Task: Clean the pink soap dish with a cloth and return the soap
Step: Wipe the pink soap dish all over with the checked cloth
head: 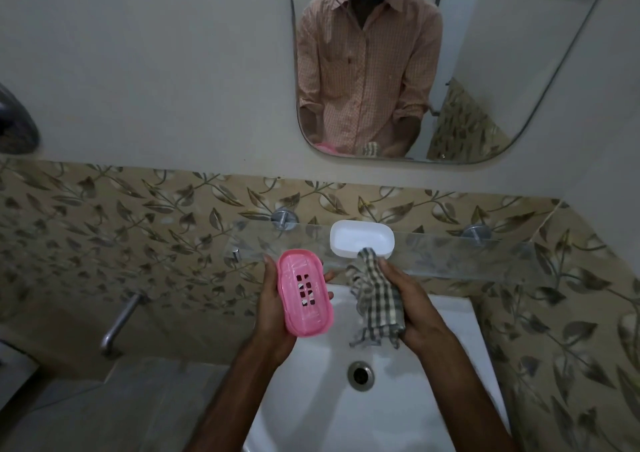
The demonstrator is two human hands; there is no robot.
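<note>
While the left hand holds the pink soap dish above the rear left part of the white sink, the right hand holds the checked cloth just beside it, apart from the dish.

1. Left hand: the thumb lies at the upper left rim of the dish. The fingers pass behind it, and their tips show at its right edge. The dish is tilted, its slotted face toward the camera.
2. Right hand: the fingers are curled round the bunched cloth, which hangs from the palm over the basin. The upper end of the cloth reaches the white tray.
3. White tray: it rests on the glass shelf behind the sink.
4. Drain: it lies below both hands.
5. Mirror: it hangs above the shelf and reflects the person's checked shirt.
</note>
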